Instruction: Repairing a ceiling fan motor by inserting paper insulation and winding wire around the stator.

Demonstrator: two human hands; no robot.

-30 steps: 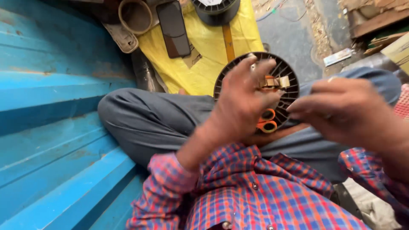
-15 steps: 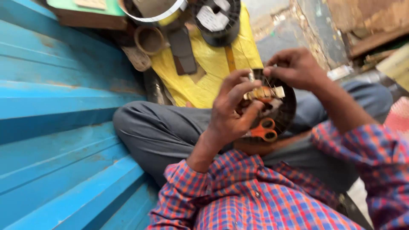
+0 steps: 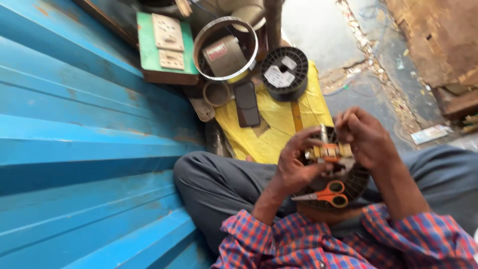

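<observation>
on the lap of a person sitting cross-legged beside a blue corrugated metal wall [image 3: 74, 149], a black ribbed round tray [image 3: 356, 185] rests, with orange-handled scissors [image 3: 326, 195] lying in it. above the tray, the left hand [image 3: 294, 164] is curled around a small tan and yellow wound coil block [image 3: 329, 151], fingers wrapped under it, while the right hand [image 3: 366, 137] pinches at its top edge with closed fingertips; what the pinch holds is too small to tell. past the knees lies a yellow plastic sheet [image 3: 271, 132] with a dark flat phone [image 3: 247, 103] on it and a black wire spool [image 3: 285, 73] at its far edge. in my view the risk is the grip: the block sits on fingertips only, so a hard tug from the right hand could twist it loose and drop it into the tray onto the scissor blades.
</observation>
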